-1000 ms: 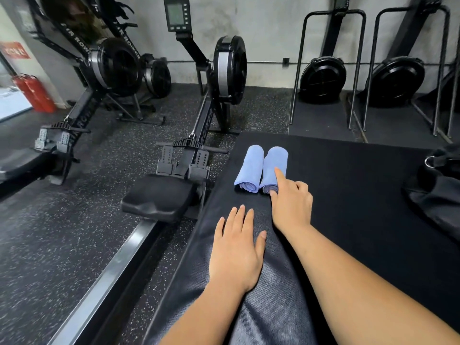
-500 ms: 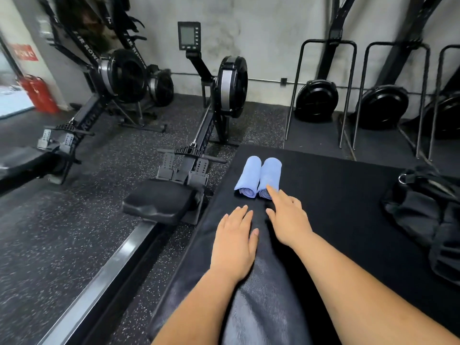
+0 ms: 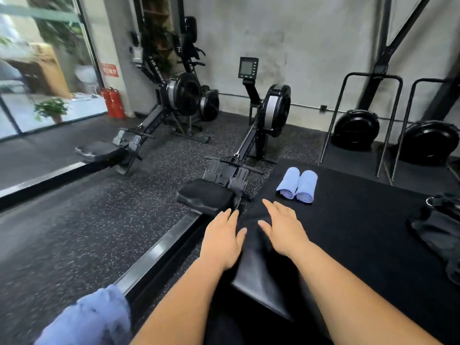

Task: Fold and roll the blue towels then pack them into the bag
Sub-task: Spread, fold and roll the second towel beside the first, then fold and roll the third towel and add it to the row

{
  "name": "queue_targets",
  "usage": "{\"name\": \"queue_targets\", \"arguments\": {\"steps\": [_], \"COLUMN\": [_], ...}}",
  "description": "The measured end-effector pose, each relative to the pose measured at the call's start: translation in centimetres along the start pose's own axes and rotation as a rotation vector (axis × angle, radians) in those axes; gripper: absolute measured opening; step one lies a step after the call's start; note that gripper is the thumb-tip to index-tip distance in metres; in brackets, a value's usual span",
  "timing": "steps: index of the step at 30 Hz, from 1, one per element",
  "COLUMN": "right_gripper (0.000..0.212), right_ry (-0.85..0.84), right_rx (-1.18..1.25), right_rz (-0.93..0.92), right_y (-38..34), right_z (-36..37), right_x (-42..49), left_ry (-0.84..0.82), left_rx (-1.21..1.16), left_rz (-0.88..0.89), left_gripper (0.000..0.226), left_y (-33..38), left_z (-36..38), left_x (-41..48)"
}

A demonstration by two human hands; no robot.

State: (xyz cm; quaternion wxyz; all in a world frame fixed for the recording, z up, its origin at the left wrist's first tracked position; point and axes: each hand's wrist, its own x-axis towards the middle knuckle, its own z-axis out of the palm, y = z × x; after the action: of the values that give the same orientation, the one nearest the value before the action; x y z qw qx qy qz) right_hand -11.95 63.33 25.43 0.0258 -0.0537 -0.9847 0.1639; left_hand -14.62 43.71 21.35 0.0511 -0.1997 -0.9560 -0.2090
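Reaching forward over the black mat (image 3: 361,257), both hands are flat, palm down, and hold nothing. The left hand (image 3: 224,242) lies at the mat's left edge with its fingers straight and close together. The right hand (image 3: 283,230) is just inside that edge, fingers straight and slightly spread, thumb pointing toward the left hand. Whether either palm actually touches the mat I cannot tell.

Two rolled blue towels sit at the mat's far left corner, beyond the right hand and apart from it. The left roll (image 3: 288,183) and the right roll (image 3: 306,186) lie side by side, touching along their length, with their spiral ends facing the person. A black bag (image 3: 440,232) lies slumped at the mat's right side, well apart from the rolls, with a metal ring (image 3: 430,201) showing at its top. Off the mat's near left corner, a loose blue towel (image 3: 87,319) is bunched and blurred.

A rowing machine (image 3: 249,145) stands on the speckled floor (image 3: 87,220) just left of the mat, its seat (image 3: 206,197) near the left hand.
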Motion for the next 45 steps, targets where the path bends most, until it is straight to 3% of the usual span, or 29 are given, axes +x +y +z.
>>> {"name": "queue_targets", "arguments": {"steps": [10,25,45], "right_gripper": [0.07,0.065,0.062], "right_ry": [-0.094,-0.366,-0.764], "right_rx": [0.001,-0.071,-0.213], "right_rz": [-0.211,-0.466,-0.62], "right_y": [-12.2,-26.3,-33.2], "right_z": [4.5,16.6,31.7], "right_x": [-4.8,-8.3,-7.5], "left_ry": [-0.014,-0.085,-0.241], "left_rx": [0.056,0.043,0.027], "left_rz": [-0.222,-0.568,-0.821], "left_gripper": [0.068,0.064,0.06], "left_y": [-9.3,-22.4,-35.6], "left_z": [-4.6,-2.9,2.0], "left_x": [-12.0,-26.2,-33.5]}}
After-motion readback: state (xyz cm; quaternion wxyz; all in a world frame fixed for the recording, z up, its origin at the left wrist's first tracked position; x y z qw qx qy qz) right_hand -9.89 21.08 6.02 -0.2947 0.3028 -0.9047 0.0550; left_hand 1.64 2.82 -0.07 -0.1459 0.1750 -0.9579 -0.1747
